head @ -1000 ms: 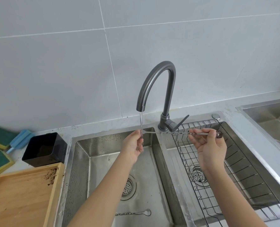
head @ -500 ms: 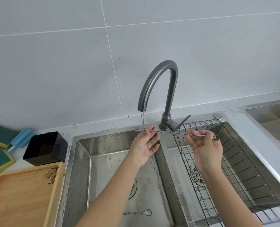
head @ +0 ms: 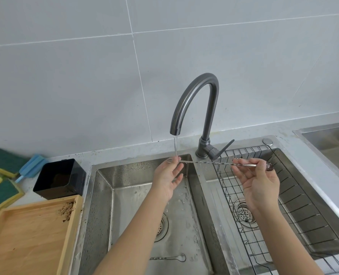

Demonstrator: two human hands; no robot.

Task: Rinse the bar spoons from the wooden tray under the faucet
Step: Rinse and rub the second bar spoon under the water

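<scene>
I see my right hand [head: 260, 183] at about three o'clock from the frame's centre, palm up, pinching a long twisted-stem steel bar spoon [head: 220, 163] between thumb and fingertips near its bowl end; the bowl, caked with dark grounds, pokes out at three o'clock of that hand, just past the fingers. From the pinch the stem runs level toward nine o'clock, crossing above the divider between the two basins and ending at my left hand [head: 169, 178]. That hand is spread, fingers straight and apart, palm up — its fingertips meet the far end of the stem, right where the thin stream of water [head: 176, 145] from the dark grey gooseneck faucet [head: 196, 100] comes down. Whether the tip lies on the fingers or just beside them I cannot tell. Both hands hover above the stainless steel double sink [head: 202, 195]: the left over the left basin, the right over the black wire rack [head: 295, 207] sitting in the right basin. A second twisted-stem bar spoon [head: 169, 258] lies flat on the left basin floor at six o'clock of the drain. At eight o'clock of the frame sits the light wooden tray [head: 69, 231] with a smear of brown grounds in its far right corner — beyond it, at its twelve o'clock, a black square plastic container [head: 60, 180].
</scene>
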